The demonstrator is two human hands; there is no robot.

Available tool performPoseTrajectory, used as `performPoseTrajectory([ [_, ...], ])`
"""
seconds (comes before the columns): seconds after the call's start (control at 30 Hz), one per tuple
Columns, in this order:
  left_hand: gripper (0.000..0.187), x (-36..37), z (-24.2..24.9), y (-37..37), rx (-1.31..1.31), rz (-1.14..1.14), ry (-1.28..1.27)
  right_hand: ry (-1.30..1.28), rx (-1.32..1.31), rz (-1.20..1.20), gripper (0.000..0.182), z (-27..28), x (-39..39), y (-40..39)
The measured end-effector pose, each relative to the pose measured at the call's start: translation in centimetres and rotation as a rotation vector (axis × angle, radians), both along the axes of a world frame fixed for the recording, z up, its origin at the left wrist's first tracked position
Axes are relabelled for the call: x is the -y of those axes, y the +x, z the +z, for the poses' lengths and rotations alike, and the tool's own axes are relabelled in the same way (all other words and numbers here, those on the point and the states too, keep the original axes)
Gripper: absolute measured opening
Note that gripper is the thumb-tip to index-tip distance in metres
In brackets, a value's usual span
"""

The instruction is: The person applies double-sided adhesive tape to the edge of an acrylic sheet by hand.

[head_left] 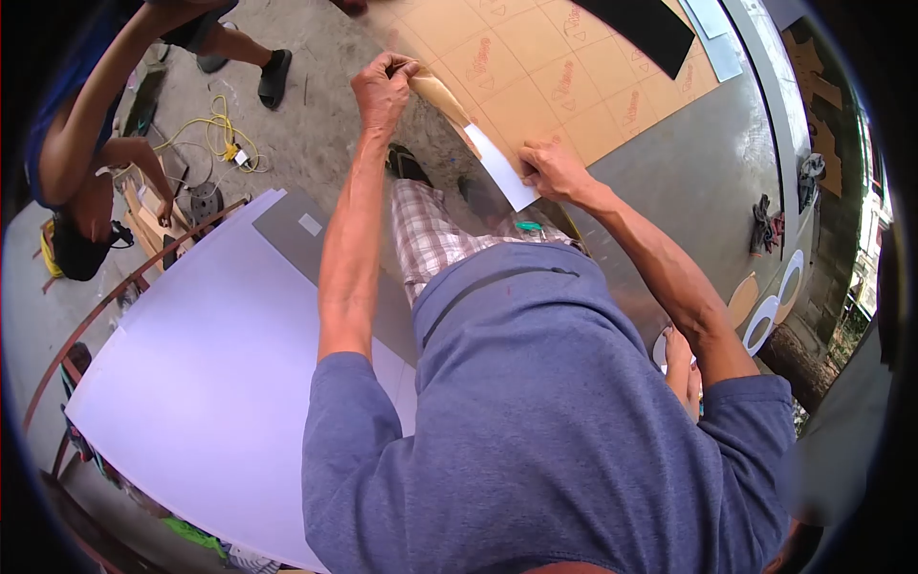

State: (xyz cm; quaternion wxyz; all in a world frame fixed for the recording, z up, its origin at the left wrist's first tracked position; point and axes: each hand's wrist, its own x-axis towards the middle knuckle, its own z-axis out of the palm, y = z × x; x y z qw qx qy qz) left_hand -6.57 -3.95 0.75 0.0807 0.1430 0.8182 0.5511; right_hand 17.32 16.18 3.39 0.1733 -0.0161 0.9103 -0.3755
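Observation:
My left hand is raised on the far side, its fingers pinched on the end of a brown paper backing. That backing runs down to a narrow white strip and is partly lifted off it. My right hand has its fingers curled and closed at the strip's right edge, by the table. Beneath and beyond it lies a large sheet covered in brown printed paper. A black strip rests on that sheet. Some of the fingertips of both hands are hidden.
A large white sheet lies to my left. Grey metal tabletop extends on the right, with gloves and white ring-shaped cutouts. Another person's arm works at the far left, near a yellow cord. Another person's hand shows behind my right arm.

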Motion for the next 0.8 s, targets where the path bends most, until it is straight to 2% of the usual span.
performPoseTrajectory([
  [0.1, 0.007, 0.8, 0.2, -3.8, -0.078, -0.011, -0.019, -0.001, 0.007, -0.028, 0.013, -0.1, 0.2, -0.1],
  [0.2, 0.011, 2.9, 0.4, -10.5, -0.169, 0.085, 0.118, -0.005, 0.034, -0.055, 0.014, -0.3, 0.3, 0.1],
  [0.3, 0.012, 5.4, 4.1, -16.4, -0.176, 0.076, 0.197, -0.003, 0.066, -0.064, 0.018, 0.0, 0.3, 0.2],
  [0.37, 0.010, 5.4, 6.6, -17.6, -0.213, 0.033, 0.232, 0.003, 0.079, -0.071, 0.020, 0.2, 0.5, -0.4],
  [0.43, 0.008, 4.7, 8.1, -15.1, -0.260, -0.014, 0.295, 0.010, 0.105, -0.078, 0.019, 0.5, 0.4, -0.1],
  [0.53, 0.016, 5.0, 8.4, -8.7, -0.164, -0.097, 0.115, 0.035, 0.105, -0.121, 0.016, 0.7, 0.7, -0.2],
  [0.57, 0.020, 5.7, 6.8, -6.9, -0.047, -0.126, 0.065, -0.014, 0.228, -0.157, 0.019, 1.9, 1.0, -0.8],
  [0.67, 0.026, 6.6, 2.3, -0.3, 0.321, -0.078, -0.026, 0.039, 0.230, -0.095, 0.028, 2.7, 1.5, -2.3],
  [0.73, 0.032, 7.7, -0.2, 3.8, 0.516, -0.180, -0.095, 0.074, 0.154, -0.051, 0.036, 3.4, 2.7, -3.1],
  [0.8, 0.033, 8.3, -1.9, 7.0, 0.843, -0.270, 0.013, 0.109, 0.082, 0.019, 0.042, 2.9, 3.0, -4.6],
])
